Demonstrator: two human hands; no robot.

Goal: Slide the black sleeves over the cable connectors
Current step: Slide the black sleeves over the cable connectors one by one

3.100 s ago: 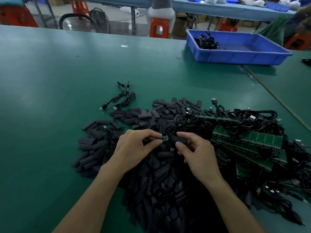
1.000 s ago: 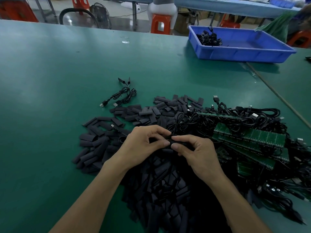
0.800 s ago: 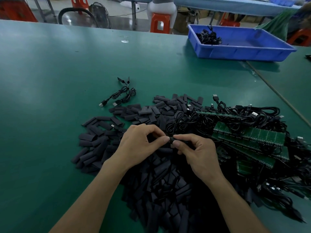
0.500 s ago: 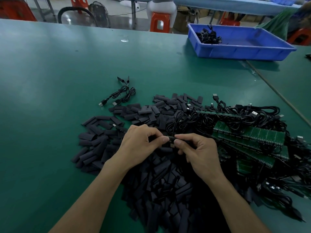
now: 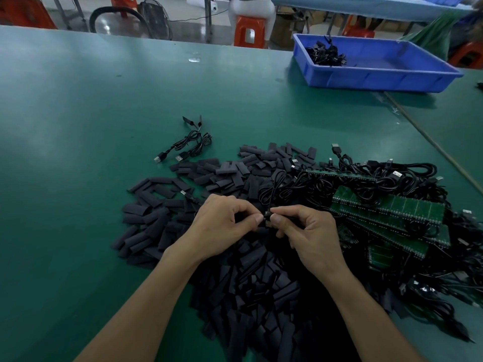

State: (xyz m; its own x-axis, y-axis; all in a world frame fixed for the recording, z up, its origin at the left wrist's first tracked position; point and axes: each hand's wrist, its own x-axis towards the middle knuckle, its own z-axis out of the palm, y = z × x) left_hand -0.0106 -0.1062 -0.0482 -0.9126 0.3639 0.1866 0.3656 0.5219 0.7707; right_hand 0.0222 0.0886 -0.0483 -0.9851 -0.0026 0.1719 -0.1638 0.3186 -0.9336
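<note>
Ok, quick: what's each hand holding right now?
Left hand: grip closed, pinching the left end of a black sleeve.
Right hand: grip closed, pinching the right end of the same sleeve.

- A green table [image 5: 78,126] spans the view.
- A blue tray [image 5: 379,81] sits at its far right.
- Orange stools [image 5: 249,31] and a fan [image 5: 154,18] stand on the floor beyond.

Small black sleeve [image 5: 267,221] pinched between left grip [image 5: 222,223] and right grip [image 5: 309,232]; flat loose sleeves [image 5: 261,296] heaped beneath both, tangled cables [image 5: 392,178] to their right
</note>
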